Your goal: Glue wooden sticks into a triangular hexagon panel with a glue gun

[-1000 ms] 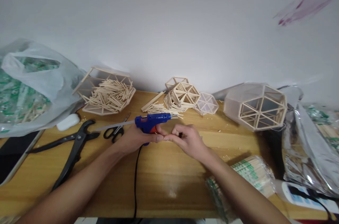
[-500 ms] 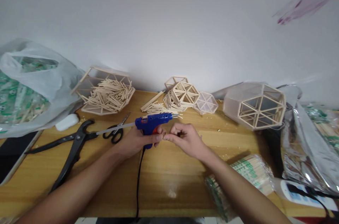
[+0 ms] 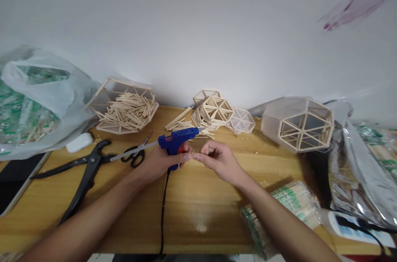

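My left hand (image 3: 163,160) is wrapped round the handle of a blue glue gun (image 3: 180,138), whose nozzle points right and slightly up. A pale glue stick (image 3: 133,151) sticks out of its back, and a black cord (image 3: 163,212) runs down from the handle. Close by on the right, my right hand (image 3: 218,160) is closed in a pinch, its fingertips almost meeting my left thumb. Whatever lies between those fingertips is too small to make out. Beyond the nozzle, cut wooden sticks (image 3: 182,123) lie beside small stick-built hexagonal frames (image 3: 217,107).
Black pliers (image 3: 93,163) and scissors (image 3: 136,154) lie at left, near a plastic bag (image 3: 58,88). A hexagonal tray (image 3: 116,130) holds loose sticks (image 3: 130,109). To the right are a larger hexagonal frame (image 3: 297,125), a packet of sticks (image 3: 294,200) and a power strip (image 3: 359,229).
The glue gun has tilted, its nozzle rising a little and shifting left. Both hands remain close together, and my right hand's pinch has barely moved.
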Available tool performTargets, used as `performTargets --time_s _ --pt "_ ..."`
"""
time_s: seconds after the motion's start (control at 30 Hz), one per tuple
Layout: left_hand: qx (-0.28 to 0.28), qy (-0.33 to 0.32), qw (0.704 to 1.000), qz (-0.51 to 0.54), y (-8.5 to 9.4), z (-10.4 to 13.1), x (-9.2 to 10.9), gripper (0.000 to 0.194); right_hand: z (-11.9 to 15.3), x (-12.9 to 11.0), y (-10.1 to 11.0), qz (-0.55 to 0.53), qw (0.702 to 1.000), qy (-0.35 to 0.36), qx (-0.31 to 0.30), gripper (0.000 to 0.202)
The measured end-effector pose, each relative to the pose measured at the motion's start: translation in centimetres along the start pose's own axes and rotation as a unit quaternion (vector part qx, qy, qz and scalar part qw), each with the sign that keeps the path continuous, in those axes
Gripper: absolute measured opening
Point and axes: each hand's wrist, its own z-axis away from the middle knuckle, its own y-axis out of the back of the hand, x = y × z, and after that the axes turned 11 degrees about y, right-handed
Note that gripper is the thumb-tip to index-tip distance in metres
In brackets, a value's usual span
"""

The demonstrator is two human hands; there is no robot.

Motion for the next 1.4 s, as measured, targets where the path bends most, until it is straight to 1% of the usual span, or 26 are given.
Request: performTargets --time_s 0.23,0.47,0.63,0.73,0.8,0.93,1.07,1.23,1.4 --pt "0.001 0.0 1.0 -0.004 0.1 -0.2 -0.5 0.04 -0.1 0.0 0.0 -0.046 0.999 -0.006 0.01 0.043" --pt "0.013 -0.002 1.0 -0.016 0.1 0.0 -0.2 0.037 -0.1 -0.1 0.0 -0.077 0.997 -0.009 0.015 0.037" --pt "0.048 -0.027 0.998 -0.044 0.0 0.0 -0.2 0.032 -0.2 0.1 0.0 -0.069 0.997 0.004 0.023 0.038" --pt "0.042 -0.048 0.996 -0.057 0.1 -0.1 -0.5 0.027 -0.2 0.1 0.0 -0.062 0.998 0.013 0.022 0.038" --pt "0.046 -0.046 0.996 -0.053 0.0 -0.2 -0.7 0.026 -0.3 0.1 0.0 -0.06 0.998 0.005 0.022 0.04" --pt "0.081 -0.036 0.995 -0.049 -0.3 -0.2 -0.8 0.025 -0.3 0.1 0.1 -0.055 0.998 -0.014 0.025 0.045" --pt "0.073 -0.037 0.995 -0.048 -0.4 -0.2 -1.0 0.024 -0.4 0.2 0.2 -0.051 0.998 -0.032 0.009 0.048" --pt "0.091 -0.039 0.993 -0.058 -0.2 -0.3 -1.5 0.025 -0.4 0.1 0.2 -0.047 0.998 -0.041 0.008 0.05" --pt "0.084 -0.041 0.994 -0.054 -0.2 -0.1 -1.2 0.025 -0.4 -0.1 0.2 -0.048 0.997 -0.052 0.012 0.049"
